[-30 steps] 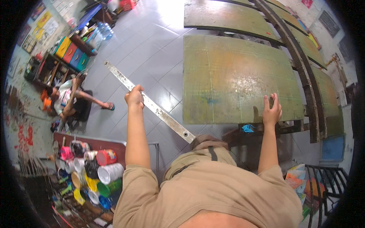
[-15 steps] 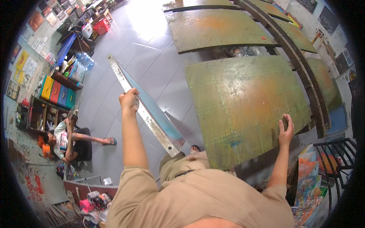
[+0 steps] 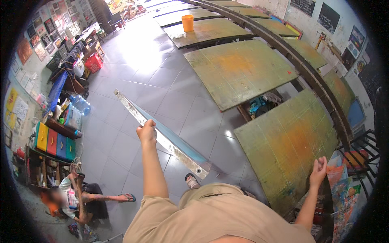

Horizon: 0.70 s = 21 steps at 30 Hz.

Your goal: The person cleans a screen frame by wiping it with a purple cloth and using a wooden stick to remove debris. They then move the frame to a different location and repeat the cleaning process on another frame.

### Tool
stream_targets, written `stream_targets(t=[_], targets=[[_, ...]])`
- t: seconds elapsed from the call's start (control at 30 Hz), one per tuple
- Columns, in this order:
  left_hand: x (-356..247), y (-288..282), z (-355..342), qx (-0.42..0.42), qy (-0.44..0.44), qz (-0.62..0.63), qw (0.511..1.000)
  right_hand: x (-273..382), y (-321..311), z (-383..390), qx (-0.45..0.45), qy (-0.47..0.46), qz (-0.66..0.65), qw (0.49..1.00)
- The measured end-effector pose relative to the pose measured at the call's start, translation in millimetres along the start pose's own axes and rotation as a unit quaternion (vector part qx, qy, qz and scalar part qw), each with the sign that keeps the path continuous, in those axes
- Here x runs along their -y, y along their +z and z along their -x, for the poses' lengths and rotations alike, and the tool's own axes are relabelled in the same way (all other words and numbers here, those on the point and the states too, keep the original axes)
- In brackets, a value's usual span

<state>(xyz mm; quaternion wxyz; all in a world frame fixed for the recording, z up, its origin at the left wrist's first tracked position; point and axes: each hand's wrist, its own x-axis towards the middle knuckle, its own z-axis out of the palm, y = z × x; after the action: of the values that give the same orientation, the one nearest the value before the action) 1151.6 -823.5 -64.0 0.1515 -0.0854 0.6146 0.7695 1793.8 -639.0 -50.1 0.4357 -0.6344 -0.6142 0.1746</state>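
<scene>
My left hand (image 3: 147, 131) is closed around the side bar of a screen-printing frame (image 3: 174, 148), which has a worn silver metal edge and a bluish sheet. It hangs tilted in front of me, seen nearly edge-on, so most of its face is hidden. Nothing is in my right hand (image 3: 318, 172); its fingers are loosely bent and apart. That hand hovers by the near right edge of the closest green board (image 3: 279, 141), which carries orange stains. Whether it touches the board I cannot tell.
More stained boards (image 3: 239, 67) run into the distance beside a dark rail (image 3: 308, 65). An orange bucket (image 3: 187, 23) stands on one. At the left, a person (image 3: 81, 198) sits with a leg stretched out near coloured drawers (image 3: 56, 142). Black metal bars (image 3: 366, 152) are at the right.
My view has tilted up and moved, bringing the far boards and the bucket into sight. The frame stays in my left hand. My right hand has come off the board's surface toward its edge.
</scene>
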Motion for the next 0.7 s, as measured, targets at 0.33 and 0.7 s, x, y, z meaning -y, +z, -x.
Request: stream_targets(t=[0.33, 0.7], targets=[[-48.1, -10.2, -142.1, 0.077, 0.073, 0.034, 0.994, 242.0, 261.6, 169.6, 0.440, -0.064, -0.216, 0.869], [-197.6, 47.4, -289.6, 0.067, 0.260, -0.063, 0.961, 281.9, 669.7, 149.0, 0.743, 0.194, -0.112, 0.631]])
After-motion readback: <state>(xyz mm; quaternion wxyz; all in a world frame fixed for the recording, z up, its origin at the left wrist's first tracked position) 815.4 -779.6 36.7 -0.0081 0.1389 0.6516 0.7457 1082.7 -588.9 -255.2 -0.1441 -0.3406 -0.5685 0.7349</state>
